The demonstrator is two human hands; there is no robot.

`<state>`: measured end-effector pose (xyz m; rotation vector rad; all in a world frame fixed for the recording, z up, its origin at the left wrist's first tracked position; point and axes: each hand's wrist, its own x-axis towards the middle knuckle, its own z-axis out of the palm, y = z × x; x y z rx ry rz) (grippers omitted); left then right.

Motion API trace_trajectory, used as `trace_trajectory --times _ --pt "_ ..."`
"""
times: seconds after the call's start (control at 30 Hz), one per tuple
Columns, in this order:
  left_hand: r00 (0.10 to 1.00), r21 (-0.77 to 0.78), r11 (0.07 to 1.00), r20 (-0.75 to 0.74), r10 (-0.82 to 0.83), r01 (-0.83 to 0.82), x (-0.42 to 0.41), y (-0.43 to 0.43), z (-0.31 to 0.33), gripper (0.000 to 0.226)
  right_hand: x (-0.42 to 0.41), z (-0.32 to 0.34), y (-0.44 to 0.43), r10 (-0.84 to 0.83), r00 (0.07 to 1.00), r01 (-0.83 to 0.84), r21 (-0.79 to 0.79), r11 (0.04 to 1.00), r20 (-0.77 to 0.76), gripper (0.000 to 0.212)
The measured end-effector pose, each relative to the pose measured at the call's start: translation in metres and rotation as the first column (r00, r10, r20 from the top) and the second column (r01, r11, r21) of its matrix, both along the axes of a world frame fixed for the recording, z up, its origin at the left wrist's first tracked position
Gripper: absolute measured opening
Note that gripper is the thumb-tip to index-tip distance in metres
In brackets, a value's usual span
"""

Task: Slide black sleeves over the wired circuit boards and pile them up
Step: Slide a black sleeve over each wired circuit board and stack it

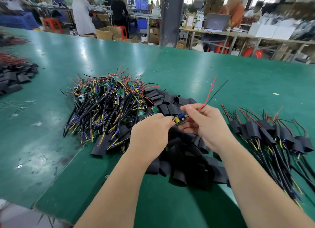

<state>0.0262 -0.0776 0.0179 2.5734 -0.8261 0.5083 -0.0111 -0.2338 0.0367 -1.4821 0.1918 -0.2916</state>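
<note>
Your left hand (pixel 151 130) pinches the small green circuit board (pixel 179 120) by its yellow-capacitor end over the loose black sleeves (pixel 184 161), while your right hand (pixel 207 123) pinches its thin red and black leads (pixel 205 103) together, probably so a sleeve threads on.

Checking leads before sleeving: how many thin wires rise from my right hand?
2: a thin red wire and a thin black wire, both pinched in the right hand; others may be hidden.

The green table (pixel 238 74) fronts a grey pillar (pixel 172 18) and red stools (pixel 52 24).
</note>
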Motion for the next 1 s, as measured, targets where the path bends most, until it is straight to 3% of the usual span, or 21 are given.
trace_trajectory --times 0.1,0.13,0.17,0.23,0.3,0.4,0.5,0.6,0.67,0.77,0.9,1.0 --pt "0.995 -0.015 0.995 -0.042 0.095 -0.096 0.005 0.004 -0.004 0.022 0.008 0.008 -0.014 0.260 0.959 -0.257 0.047 0.965 -0.113 0.016" --pt "0.991 -0.024 0.993 -0.066 0.117 -0.119 0.007 0.005 -0.005 0.021 0.011 0.011 -0.020 0.336 0.930 -0.341 -0.006 0.940 -0.150 0.017" --pt "0.987 -0.047 0.989 -0.086 0.135 -0.139 0.009 0.006 -0.006 0.021 0.016 0.013 -0.026 0.359 0.908 -0.396 -0.159 0.905 -0.217 0.026" --pt "0.979 -0.108 0.977 -0.111 0.170 -0.182 0.013 0.008 -0.007 0.025 0.034 0.014 -0.032 0.186 0.919 -0.370 -0.598 0.711 -0.347 0.039" --pt "0.975 -0.155 0.965 -0.105 0.194 -0.209 0.015 0.009 -0.007 0.028 0.059 0.009 -0.029 -0.082 0.959 -0.185 -0.817 0.546 -0.271 0.030" --pt "0.974 -0.235 0.946 -0.078 0.211 -0.224 0.015 0.011 -0.005 0.030 0.088 0.006 -0.010 -0.271 0.946 -0.037 -0.888 0.458 -0.179 0.026" --pt "0.980 -0.306 0.931 -0.049 0.195 -0.201 0.012 0.012 -0.004 0.037 0.100 0.011 0.006 -0.262 0.945 -0.093 -0.927 0.363 -0.198 0.033" --pt "0.982 -0.322 0.928 -0.018 0.190 -0.185 0.011 0.013 -0.003 0.030 0.101 0.014 0.016 -0.265 0.917 -0.249 -0.947 0.204 -0.299 0.027" --pt "0.980 -0.322 0.927 -0.018 0.197 -0.192 0.011 0.013 -0.003 0.028 0.101 0.015 0.016 -0.289 0.903 -0.257 -0.939 0.228 -0.318 0.025" --pt "0.983 -0.343 0.922 -0.015 0.184 -0.178 0.011 0.013 -0.004 0.025 0.098 0.014 0.009 -0.291 0.891 -0.235 -0.903 0.360 -0.348 0.023" --pt "0.984 -0.340 0.924 -0.015 0.178 -0.173 0.011 0.014 -0.004 0.026 0.094 0.008 0.003 -0.214 0.914 -0.209 -0.853 0.479 -0.344 0.051" --pt "0.988 -0.361 0.921 -0.011 0.153 -0.147 0.010 0.015 -0.003 0.024 0.086 0.006 0.000 -0.204 0.951 -0.045 -0.757 0.652 -0.232 0.055"
